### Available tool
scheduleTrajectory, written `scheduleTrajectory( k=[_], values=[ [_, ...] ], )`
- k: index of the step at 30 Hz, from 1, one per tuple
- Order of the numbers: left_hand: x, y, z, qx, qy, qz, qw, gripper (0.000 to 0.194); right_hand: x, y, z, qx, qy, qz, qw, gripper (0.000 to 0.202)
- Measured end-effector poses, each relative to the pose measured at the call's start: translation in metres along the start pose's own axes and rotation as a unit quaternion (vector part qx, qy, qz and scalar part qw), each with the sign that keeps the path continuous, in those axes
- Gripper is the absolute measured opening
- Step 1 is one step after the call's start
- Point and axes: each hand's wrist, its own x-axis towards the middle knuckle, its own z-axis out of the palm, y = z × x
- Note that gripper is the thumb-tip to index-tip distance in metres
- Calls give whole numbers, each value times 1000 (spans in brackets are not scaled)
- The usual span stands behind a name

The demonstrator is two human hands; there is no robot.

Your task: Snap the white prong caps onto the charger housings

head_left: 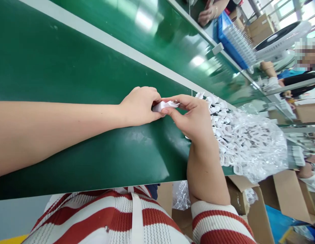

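Note:
Over the green tabletop (101, 156), both of my hands meet on one small white plastic part (159, 107). My left hand (143, 105) has its fingers closed around the part's left end. The thumb and fingertips of my right hand (195, 113) pinch its other end, where thin metal prongs seem to stick out. Much of the part is hidden by my fingers, so its exact kind is unclear. Right beside my right hand lies a large heap of similar white plastic parts (230, 130), some with ring-shaped openings.
Clear plastic bagging (271, 135) covers the heap's right side. Open cardboard boxes (287, 193) stand below the table edge at right. Beyond a glass divider sit a blue crate (228, 40) and a white fan (281, 37). Co-workers' hands (208, 15) show across the table.

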Motion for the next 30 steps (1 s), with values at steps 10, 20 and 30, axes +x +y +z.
scheduleTrajectory(
  k=[10, 20, 30],
  values=[
    [-7, -6, 6, -47, 62, 12, 997, 80, 6, 26, 5, 199, -58, 55, 977, 38],
    [2, -5, -6, -222, 39, -65, 972, 52, 12, 51, -11, 278, -124, 57, 951, 85],
    [1, 10, -16, -362, 47, -74, 928, 58, 10, 35, -5, 265, -6, -119, 957, 66]
  ],
)
